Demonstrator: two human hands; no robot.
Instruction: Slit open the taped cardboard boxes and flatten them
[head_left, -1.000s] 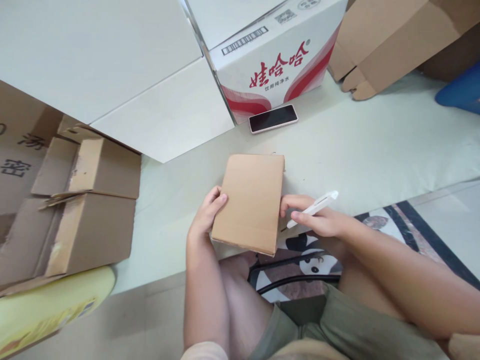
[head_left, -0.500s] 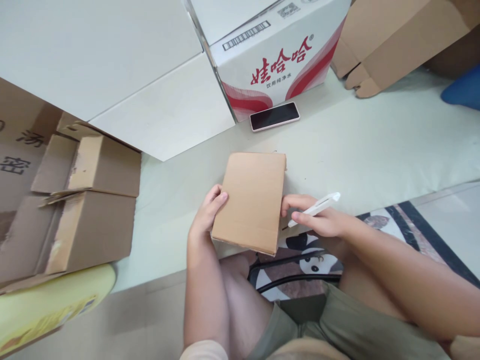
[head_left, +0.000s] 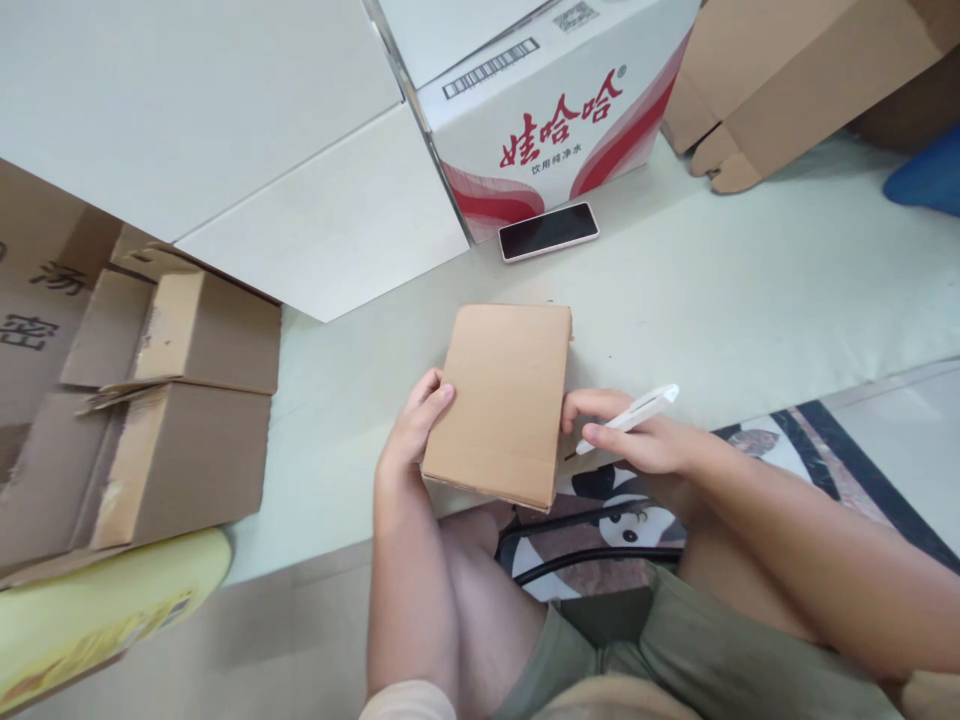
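Observation:
A small brown cardboard box [head_left: 499,400] is tilted toward me over the pale green surface. My left hand [head_left: 416,415] grips its left side, with the thumb on the top face and the other fingers mostly hidden behind the edge. By the box's right side, my right hand [head_left: 626,430] is closed around a slim white utility knife [head_left: 652,405]. One end of the knife points up and to the right. My right index finger is bent against or very close to the box's right edge; contact is unclear.
A phone [head_left: 549,232] lies beyond the box, against a white-and-red water carton [head_left: 562,140]. White panels [head_left: 330,220] stand at the upper left. Open cardboard boxes [head_left: 195,450] are on the left, beside a yellow object [head_left: 112,620]. More cardboard [head_left: 787,100] and something blue [head_left: 926,180] sit at upper right.

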